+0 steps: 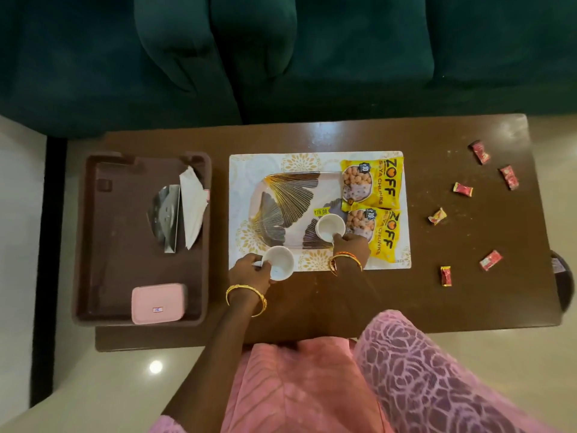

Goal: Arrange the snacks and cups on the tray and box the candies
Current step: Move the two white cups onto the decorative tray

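Observation:
A leaf-patterned tray (290, 198) lies on a white placemat (249, 170) in the middle of the brown table. Two yellow soya-chunk packets (371, 184) (379, 232) lie at the tray's right end. My right hand (351, 245) grips a white cup (329, 226) that stands on the tray beside the lower packet. My left hand (249, 270) holds a second white cup (279, 262) at the placemat's near left corner, off the tray. Several red wrapped candies (462, 189) lie scattered on the table's right side. A closed pink box (157, 303) sits in a brown bin.
The brown plastic bin (93, 239) on the table's left end also holds a steel plate (165, 214) and a white napkin (193, 204). A dark green sofa (281, 57) stands behind the table. A dark round object (562, 276) shows at the right edge.

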A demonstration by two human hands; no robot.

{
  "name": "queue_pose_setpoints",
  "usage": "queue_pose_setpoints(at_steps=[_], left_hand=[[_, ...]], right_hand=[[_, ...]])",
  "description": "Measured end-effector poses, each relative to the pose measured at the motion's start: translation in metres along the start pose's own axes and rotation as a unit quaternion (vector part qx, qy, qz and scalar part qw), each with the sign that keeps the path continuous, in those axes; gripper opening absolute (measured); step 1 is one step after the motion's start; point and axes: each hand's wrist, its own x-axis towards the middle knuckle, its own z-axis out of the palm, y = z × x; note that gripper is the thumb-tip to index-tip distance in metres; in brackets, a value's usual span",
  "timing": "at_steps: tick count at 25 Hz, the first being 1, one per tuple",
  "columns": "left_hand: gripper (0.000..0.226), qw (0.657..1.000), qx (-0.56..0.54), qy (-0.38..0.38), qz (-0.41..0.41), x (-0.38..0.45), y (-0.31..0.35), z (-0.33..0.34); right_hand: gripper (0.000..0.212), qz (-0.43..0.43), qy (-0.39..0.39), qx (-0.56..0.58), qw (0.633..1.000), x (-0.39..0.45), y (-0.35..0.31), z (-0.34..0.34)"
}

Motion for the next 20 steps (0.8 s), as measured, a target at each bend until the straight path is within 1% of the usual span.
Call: queue_pose_setpoints(at_steps=[5, 7, 9, 11, 12, 13, 14, 15, 16, 17, 18, 19, 20], left_hand=[[0.018, 0.999, 0.048, 0.004, 0.008, -0.003, 0.02, 0.02], [0.02, 0.998, 0.056, 0.001, 0.012, -0.002, 0.029, 0.024], [0.021, 0.999, 0.047, -0.007, 0.021, -0.003, 0.04, 0.027], [0.021, 0.995, 0.081, -0.008, 0.06, -0.005, 0.051, 0.028], [0.021, 0.989, 0.119, -0.011, 0.089, -0.005, 0.058, 0.028], [0.021, 0.98, 0.157, -0.019, 0.117, -0.005, 0.066, 0.027], [0.021, 0.971, 0.191, -0.033, 0.142, -0.004, 0.075, 0.028], [0.021, 0.96, 0.221, -0.049, 0.164, -0.003, 0.085, 0.029], [0.023, 0.949, 0.247, -0.066, 0.183, -0.001, 0.095, 0.031], [0.025, 0.938, 0.271, -0.082, 0.198, 0.001, 0.105, 0.034], [0.027, 0.927, 0.291, -0.094, 0.215, 0.004, 0.115, 0.037], [0.028, 0.921, 0.296, -0.102, 0.233, 0.006, 0.124, 0.041], [0.03, 0.924, 0.275, -0.104, 0.244, 0.009, 0.131, 0.046]], right_hand=[[0.027, -0.015, -0.009, -0.016, 1.0, 0.011, 0.01, -0.012], [0.028, -0.015, -0.021, 0.002, 1.0, 0.01, 0.01, -0.018], [0.025, 0.002, -0.005, 0.037, 0.999, 0.009, 0.007, -0.029], [0.02, -0.008, 0.006, 0.061, 0.998, 0.007, 0.001, -0.045], [0.018, -0.038, -0.021, 0.073, 0.996, 0.006, -0.003, -0.053], [0.017, -0.083, -0.076, 0.081, 0.99, 0.005, -0.009, -0.061], [0.018, -0.134, -0.146, 0.077, 0.977, 0.001, -0.017, -0.069], [0.021, -0.185, -0.216, 0.053, 0.957, -0.002, -0.025, -0.075], [0.027, -0.232, -0.268, 0.01, 0.935, -0.003, -0.033, -0.078], [0.03, -0.276, -0.29, -0.042, 0.915, -0.003, -0.04, -0.078], [0.03, -0.317, -0.28, -0.09, 0.902, -0.002, -0.046, -0.077], [0.026, -0.351, -0.245, -0.122, 0.896, 0.002, -0.052, -0.075], [0.023, -0.368, -0.203, -0.135, 0.897, 0.008, -0.057, -0.073]])
